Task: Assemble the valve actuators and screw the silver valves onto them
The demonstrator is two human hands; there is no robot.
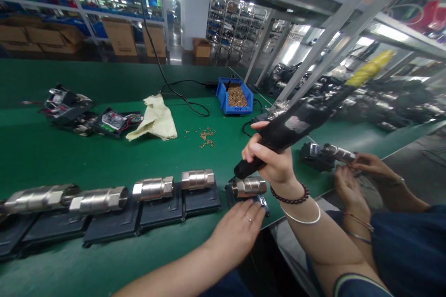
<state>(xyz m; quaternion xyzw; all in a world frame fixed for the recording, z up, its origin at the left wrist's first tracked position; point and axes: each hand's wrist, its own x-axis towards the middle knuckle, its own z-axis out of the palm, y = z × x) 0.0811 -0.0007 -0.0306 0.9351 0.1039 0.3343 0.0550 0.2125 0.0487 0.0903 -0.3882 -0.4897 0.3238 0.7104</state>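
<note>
My right hand (273,160) grips a black electric screwdriver (303,118) with yellow wrapping at its upper end. The tool slants, its lower tip meeting the near-left corner of a black housing with a metal fitting (250,186) on it. Over that housing's front edge lie the bent fingers of my left hand (240,225), steadying it on the table; their tips are partly hidden. To the left, several similar black housings (162,210) stand in a row, each with a silver metal fitting (153,188). Small copper-coloured screws (208,137) are scattered farther back.
A blue bin (238,110) full of screws stands behind the loose ones. A pale yellow cloth (156,118) and opened wired units (111,120) lie left on the green table (146,155). A black cable (156,55) hangs down. At right, a co-worker's hands (351,183) handle another unit.
</note>
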